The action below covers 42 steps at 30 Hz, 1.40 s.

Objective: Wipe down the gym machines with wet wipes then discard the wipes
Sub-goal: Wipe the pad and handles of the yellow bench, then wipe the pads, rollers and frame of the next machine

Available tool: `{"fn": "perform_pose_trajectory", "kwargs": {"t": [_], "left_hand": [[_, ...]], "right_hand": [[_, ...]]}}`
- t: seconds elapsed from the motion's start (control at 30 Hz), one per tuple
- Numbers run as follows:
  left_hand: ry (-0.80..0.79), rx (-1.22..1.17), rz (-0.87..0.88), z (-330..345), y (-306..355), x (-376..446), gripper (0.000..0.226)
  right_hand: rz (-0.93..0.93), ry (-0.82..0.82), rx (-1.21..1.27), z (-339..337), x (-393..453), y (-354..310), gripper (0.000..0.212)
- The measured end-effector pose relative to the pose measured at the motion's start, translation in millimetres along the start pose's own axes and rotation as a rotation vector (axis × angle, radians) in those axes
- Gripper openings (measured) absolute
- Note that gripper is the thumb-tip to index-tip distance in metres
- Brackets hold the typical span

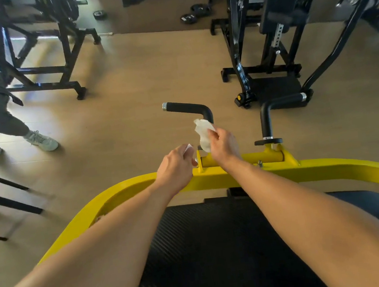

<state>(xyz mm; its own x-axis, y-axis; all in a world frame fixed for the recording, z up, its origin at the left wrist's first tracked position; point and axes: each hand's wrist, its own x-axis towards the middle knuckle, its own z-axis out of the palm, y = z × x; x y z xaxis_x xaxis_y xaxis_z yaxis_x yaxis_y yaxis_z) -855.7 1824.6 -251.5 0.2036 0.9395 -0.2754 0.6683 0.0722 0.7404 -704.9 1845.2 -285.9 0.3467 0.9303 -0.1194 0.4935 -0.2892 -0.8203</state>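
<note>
Just right of the frame's centre, the right hand [224, 146] pinches a crumpled white wipe [203, 134] between thumb and fingertips, holding it against the upright stem of the left black handle [188, 109], right where the stem bends. The wipe hangs down from the fingers toward the yellow bracket below. Just to its left, the left hand [177, 167] has its fingers curled round a small white scrap [188, 147] (only a corner peeks out, so whether it is a second wipe or a wrapper cannot be told), and its knuckles sit close beside the yellow bracket. Both bare forearms run from the bottom corners up to the middle.

Under the hands a yellow bar [322, 167] curves across the frame from the lower left to the right edge, carrying the two handle mounts. The right black handle [276, 105] stands on a round base, apart from both hands, its grip pointing right. Below the bar, filling the bottom centre, lies a black ribbed pad [212, 250].

The floor [126, 91] is tan and wood-toned. In the upper left stands a black steel frame [50, 73], and in the upper right another black machine [269, 57] with a padded board. A few black weight plates [196, 12] lie on the floor at the top centre. At the left edge is another person's leg in dark trousers with a pale sneaker [41, 140], and below it a black stool leg [8, 202].
</note>
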Motion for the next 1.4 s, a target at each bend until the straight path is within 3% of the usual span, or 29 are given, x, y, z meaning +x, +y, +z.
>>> {"fn": "perform_pose_trajectory", "kwargs": {"t": [0.13, 0.23, 0.53, 0.63, 0.77, 0.93, 1.13, 1.3, 1.4], "left_hand": [[0.047, -0.258, -0.103, 6, 24, -28, 0.037], [0.014, -0.313, -0.034, 14, 39, -55, 0.033], [0.077, -0.414, 0.259, 51, 84, -188, 0.021], [0.088, -0.398, 0.374, 61, 100, -236, 0.019], [0.059, -0.524, 0.492, 78, 112, -303, 0.018], [-0.154, -0.694, 0.387, 119, 70, -384, 0.008], [-0.354, -0.52, 0.028, 180, -43, -429, 0.017], [-0.313, -0.289, -0.126, 200, -108, -433, 0.01], [-0.303, -0.201, -0.187, 214, -137, -429, 0.024]], "right_hand": [[-0.025, -0.091, 0.067, -32, -41, -26, 0.034], [0.034, -0.081, 0.147, -63, -87, -40, 0.033], [-0.003, 0.515, 0.384, -124, -258, -41, 0.02], [0.007, 0.72, 0.47, -145, -313, -34, 0.032], [0.005, 0.87, 0.68, -170, -386, -26, 0.026], [0.171, 0.979, 0.657, -172, -458, 16, 0.024], [0.651, 0.845, 0.68, -119, -531, 97, 0.016], [1.0, 0.596, 0.768, -93, -561, 163, 0.016], [1.072, 0.411, 0.729, -87, -563, 196, 0.021]]}}
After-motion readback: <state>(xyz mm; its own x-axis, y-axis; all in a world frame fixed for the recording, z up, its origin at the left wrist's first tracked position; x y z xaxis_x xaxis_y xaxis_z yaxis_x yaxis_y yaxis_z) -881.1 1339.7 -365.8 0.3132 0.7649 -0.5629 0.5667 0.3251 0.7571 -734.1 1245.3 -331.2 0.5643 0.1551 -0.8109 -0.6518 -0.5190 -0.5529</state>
